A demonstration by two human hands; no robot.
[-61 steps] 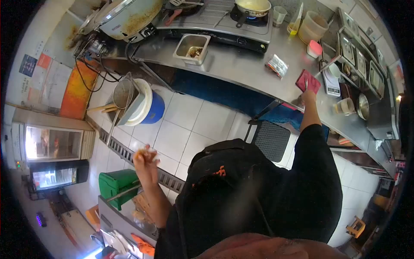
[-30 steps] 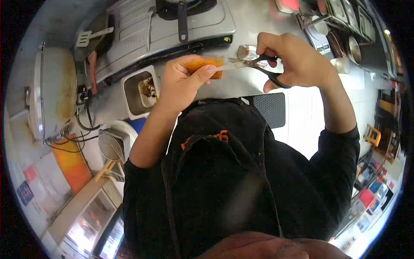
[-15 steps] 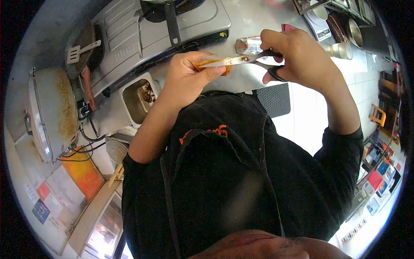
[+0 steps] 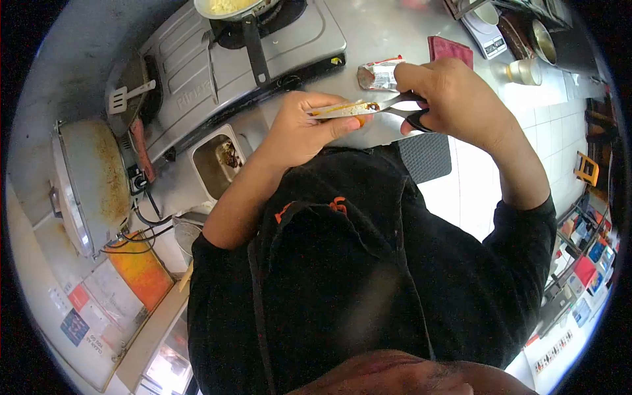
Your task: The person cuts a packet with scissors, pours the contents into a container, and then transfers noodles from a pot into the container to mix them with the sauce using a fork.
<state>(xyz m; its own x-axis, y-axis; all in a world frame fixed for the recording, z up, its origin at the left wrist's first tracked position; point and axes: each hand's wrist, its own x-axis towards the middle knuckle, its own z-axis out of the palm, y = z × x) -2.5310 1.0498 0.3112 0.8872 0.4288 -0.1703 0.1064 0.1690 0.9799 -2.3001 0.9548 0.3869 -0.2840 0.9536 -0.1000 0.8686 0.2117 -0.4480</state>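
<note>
Orange sachet (image 4: 339, 110) is being pinched level in the left hand (image 4: 299, 135), its end facing the right hand (image 4: 454, 99), whose grip is squeezing scissors (image 4: 395, 105) onto it.

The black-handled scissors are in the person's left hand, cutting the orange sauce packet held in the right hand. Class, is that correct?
No, the hands are swapped. The head view shows the black-handled scissors in the right hand, cutting the orange sauce packet held in the left hand.

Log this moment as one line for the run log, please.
left hand: holds sauce packet | right hand: scissors at packet end | over steel counter
</note>
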